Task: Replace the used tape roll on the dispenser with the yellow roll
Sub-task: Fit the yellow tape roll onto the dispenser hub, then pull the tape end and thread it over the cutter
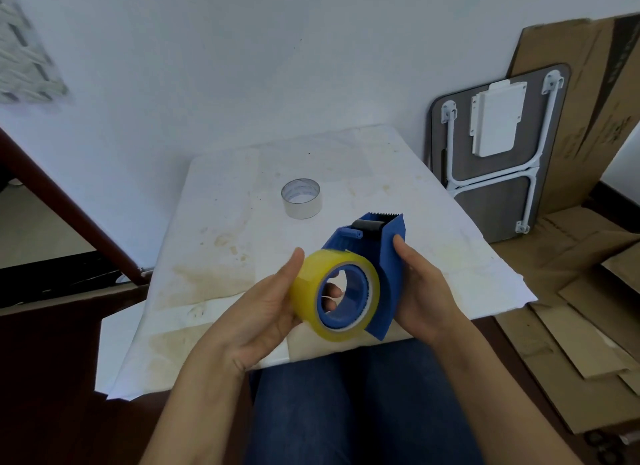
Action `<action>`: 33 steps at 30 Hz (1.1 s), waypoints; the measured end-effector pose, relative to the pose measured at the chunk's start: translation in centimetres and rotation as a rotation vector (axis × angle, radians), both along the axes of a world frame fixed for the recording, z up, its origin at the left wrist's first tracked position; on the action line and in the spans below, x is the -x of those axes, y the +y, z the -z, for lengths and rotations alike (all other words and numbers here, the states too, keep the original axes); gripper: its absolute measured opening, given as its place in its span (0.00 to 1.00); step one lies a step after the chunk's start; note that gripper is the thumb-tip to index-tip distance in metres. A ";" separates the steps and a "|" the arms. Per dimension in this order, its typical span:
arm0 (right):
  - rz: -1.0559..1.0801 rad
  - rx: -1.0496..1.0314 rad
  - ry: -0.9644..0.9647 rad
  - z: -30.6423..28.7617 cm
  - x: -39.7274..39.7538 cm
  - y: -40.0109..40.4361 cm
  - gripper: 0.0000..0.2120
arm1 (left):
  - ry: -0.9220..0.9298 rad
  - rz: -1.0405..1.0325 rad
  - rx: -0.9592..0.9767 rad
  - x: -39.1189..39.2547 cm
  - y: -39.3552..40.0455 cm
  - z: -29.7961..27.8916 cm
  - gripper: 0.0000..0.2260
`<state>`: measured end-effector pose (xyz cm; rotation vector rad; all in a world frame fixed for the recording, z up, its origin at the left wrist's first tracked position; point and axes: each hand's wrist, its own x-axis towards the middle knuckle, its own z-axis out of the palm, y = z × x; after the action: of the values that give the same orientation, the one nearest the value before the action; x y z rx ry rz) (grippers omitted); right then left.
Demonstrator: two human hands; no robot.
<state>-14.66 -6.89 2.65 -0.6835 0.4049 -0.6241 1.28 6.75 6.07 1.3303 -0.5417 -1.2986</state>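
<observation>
The yellow tape roll (pixel 313 291) sits around the blue hub of the blue dispenser (pixel 384 257), held above the table's near edge. My left hand (pixel 266 312) cups the roll from the left, thumb on its outer face, a fingertip showing through the hub. My right hand (pixel 419 284) grips the dispenser's flat side plate from the right. The dispenser's black roller and serrated blade point away from me. The used roll (pixel 302 198), a near-bare pale core, stands on the table farther back, apart from both hands.
The small table is covered with stained white paper (pixel 214 257). A folded grey table with white legs (pixel 495 160) leans on the wall at right, beside flattened cardboard (pixel 571 309) on the floor. A dark wooden frame (pixel 69 205) runs at left. My legs in blue jeans are below.
</observation>
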 end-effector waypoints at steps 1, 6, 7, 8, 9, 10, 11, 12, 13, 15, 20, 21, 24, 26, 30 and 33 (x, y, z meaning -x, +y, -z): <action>-0.005 0.003 -0.007 -0.1 0.0 0.0 0.16 | 0.031 -0.001 0.016 0.0 -0.2 0.2 0.21; -0.001 0.130 0.099 0.0 -0.6 -0.6 0.17 | 0.060 0.018 0.057 0.6 -0.8 0.9 0.14; 0.019 0.238 0.179 0.0 -0.8 -0.6 0.17 | 0.052 0.017 0.058 0.6 -0.9 1.0 0.16; 0.059 0.355 0.272 0.2 -0.9 -0.8 0.16 | 0.043 0.007 0.056 0.7 -1.0 1.1 0.17; 0.124 0.445 0.366 0.3 -1.0 -0.9 0.15 | 0.028 -0.010 0.056 0.7 -1.0 1.2 0.18; 0.198 0.499 0.435 0.5 -1.0 -1.0 0.15 | 0.012 -0.032 0.056 0.7 -1.1 1.3 0.18; 0.259 0.545 0.461 0.4 -1.0 -0.8 0.13 | -0.009 -0.053 0.058 0.8 -1.1 1.4 0.18; 0.295 0.615 0.461 0.4 -1.0 -0.7 0.12 | -0.031 -0.070 0.059 0.8 -1.2 1.3 0.19; 0.303 0.705 0.466 0.1 -1.0 -0.5 0.11 | -0.056 -0.083 0.059 0.9 -1.2 1.4 0.20; 0.274 0.889 0.498 -0.2 -1.0 -0.1 0.09 | -0.086 -0.097 0.061 1.0 -1.2 1.3 0.22; 0.218 1.127 0.573 -0.3 -1.3 0.2 0.13 | -0.127 -0.120 0.087 1.1 -1.0 1.3 0.21; 0.211 1.140 0.574 -0.3 -1.3 0.3 0.14 | -0.139 -0.120 0.087 1.1 -1.0 1.3 0.20; 0.215 1.135 0.562 -0.6 -1.4 0.4 0.14 | -0.184 -0.110 0.076 1.1 -0.8 1.2 0.20; 0.234 1.141 0.560 -0.9 -1.5 0.5 0.11 | -0.221 -0.091 0.073 0.9 -0.6 1.1 0.20; 0.365 1.237 0.601 -1.1 -1.7 0.4 0.03 | -0.235 -0.076 0.076 0.9 -0.4 1.1 0.16; 0.397 1.318 0.663 -1.4 -1.9 0.7 0.06 | -0.226 -0.078 0.072 0.9 -0.4 1.2 0.16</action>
<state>-12.80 -6.19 4.07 -2.1332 0.7422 -1.0240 0.36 6.38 4.92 1.4329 -0.6792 -1.0620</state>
